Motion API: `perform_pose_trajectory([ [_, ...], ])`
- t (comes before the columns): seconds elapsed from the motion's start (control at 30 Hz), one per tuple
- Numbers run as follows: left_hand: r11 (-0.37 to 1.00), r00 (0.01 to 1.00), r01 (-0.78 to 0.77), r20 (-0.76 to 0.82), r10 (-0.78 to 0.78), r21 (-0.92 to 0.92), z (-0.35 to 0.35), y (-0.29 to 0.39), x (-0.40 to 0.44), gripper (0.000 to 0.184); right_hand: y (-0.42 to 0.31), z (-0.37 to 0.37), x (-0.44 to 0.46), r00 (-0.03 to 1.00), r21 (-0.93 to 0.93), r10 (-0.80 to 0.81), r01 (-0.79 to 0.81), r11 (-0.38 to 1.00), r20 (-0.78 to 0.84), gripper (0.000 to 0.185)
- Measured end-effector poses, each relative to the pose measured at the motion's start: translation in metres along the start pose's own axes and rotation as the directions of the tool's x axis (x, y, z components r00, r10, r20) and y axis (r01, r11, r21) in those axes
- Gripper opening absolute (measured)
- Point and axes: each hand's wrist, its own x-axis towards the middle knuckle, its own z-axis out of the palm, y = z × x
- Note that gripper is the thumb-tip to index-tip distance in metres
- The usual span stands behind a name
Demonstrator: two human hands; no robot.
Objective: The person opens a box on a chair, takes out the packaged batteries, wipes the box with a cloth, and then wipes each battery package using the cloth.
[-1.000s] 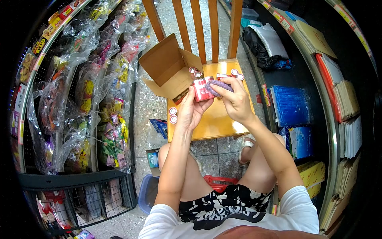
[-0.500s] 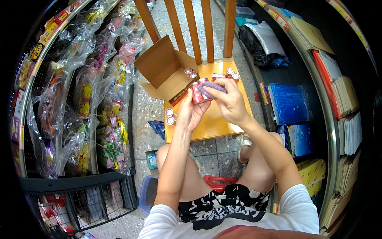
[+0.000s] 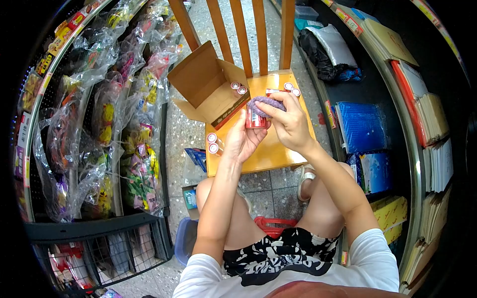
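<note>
My left hand holds a red-and-white pack of small cylinders above the chair seat. My right hand pinches a purple knitted cloth, which lies against the pack's top and hides part of it. Just behind my left hand stands an open cardboard box. Two upright cylinders with round pale ends show inside it. Another pair of cylinders stands at the seat's left edge. More red cylinders are at the back right, partly behind my right fingers.
The wooden chair stands between two shelf rows. Bagged goods fill the left shelves; envelopes and blue packets sit on the right. A blue tub and a red plastic item are low down near my legs.
The pack in my left hand has turned and shifted slightly right. The purple cloth has moved over its top, covering more of it. The box and standing cylinders stay put.
</note>
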Motion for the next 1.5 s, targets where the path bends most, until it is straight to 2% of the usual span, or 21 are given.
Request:
perform_pose_trajectory([
  [0.1, 1.0, 1.0, 0.004, 0.025, -0.004, 0.016, 0.003, 0.002, -0.002, 0.042, 0.001, 0.004, -0.002, 0.999, 0.053, 0.031, -0.03, 0.998, -0.011, 0.039],
  [0.2, 0.977, 0.983, -0.053, -0.16, 0.087, 0.207, 0.015, 0.001, -0.007, 0.041, -0.002, 0.01, -0.005, 0.993, 0.193, 0.116, -0.107, 0.975, -0.036, 0.041],
  [0.3, 0.919, 0.93, -0.131, -0.274, 0.244, 0.373, 0.018, -0.001, -0.006, 0.038, -0.003, 0.013, -0.007, 0.983, 0.319, 0.181, -0.158, 0.934, -0.041, 0.042],
  [0.4, 0.774, 0.903, -0.205, -0.19, 0.385, 0.599, 0.01, -0.004, -0.002, 0.033, -0.008, 0.018, -0.008, 0.972, 0.391, 0.235, -0.21, 0.896, -0.016, 0.041],
  [0.53, 0.805, 0.861, -0.192, -0.297, 0.413, 0.561, 0.016, -0.014, -0.001, 0.025, -0.011, 0.027, -0.013, 0.956, 0.426, 0.29, -0.277, 0.861, 0.037, 0.041],
  [0.63, 0.754, 0.861, -0.153, -0.289, 0.419, 0.639, 0.016, -0.009, -0.003, 0.027, -0.012, 0.029, -0.011, 0.955, 0.428, 0.293, -0.283, 0.858, 0.044, 0.041],
  [0.87, 0.881, 0.942, -0.168, -0.193, 0.276, 0.442, 0.021, -0.003, -0.01, 0.037, -0.01, 0.033, -0.009, 0.966, 0.357, 0.253, -0.254, 0.899, 0.05, 0.039],
  [1.03, 0.884, 0.956, -0.211, -0.098, 0.275, 0.417, 0.02, -0.005, -0.008, 0.038, -0.01, 0.029, -0.005, 0.987, 0.048, 0.162, -0.163, 0.986, 0.01, 0.039],
  [1.17, 0.875, 0.935, -0.26, -0.121, 0.334, 0.408, 0.011, -0.008, -0.002, 0.042, -0.014, 0.025, -0.006, 0.995, -0.123, 0.095, -0.091, 0.988, 0.031, 0.04],
  [1.2, 0.884, 0.933, -0.266, -0.128, 0.336, 0.384, 0.009, -0.007, -0.002, 0.043, -0.011, 0.027, -0.008, 0.998, -0.115, 0.04, -0.034, 0.993, 0.045, 0.041],
  [1.3, 0.917, 0.935, -0.257, -0.162, 0.315, 0.305, 0.001, 0.0, -0.001, 0.041, -0.014, 0.027, -0.014, 0.995, -0.129, 0.009, 0.005, 0.992, 0.103, 0.04],
  [1.5, 0.932, 0.927, -0.229, -0.23, 0.297, 0.28, 0.002, 0.003, 0.0, 0.041, -0.021, 0.016, -0.015, 0.991, -0.169, 0.018, 0.005, 0.986, 0.134, 0.04],
])
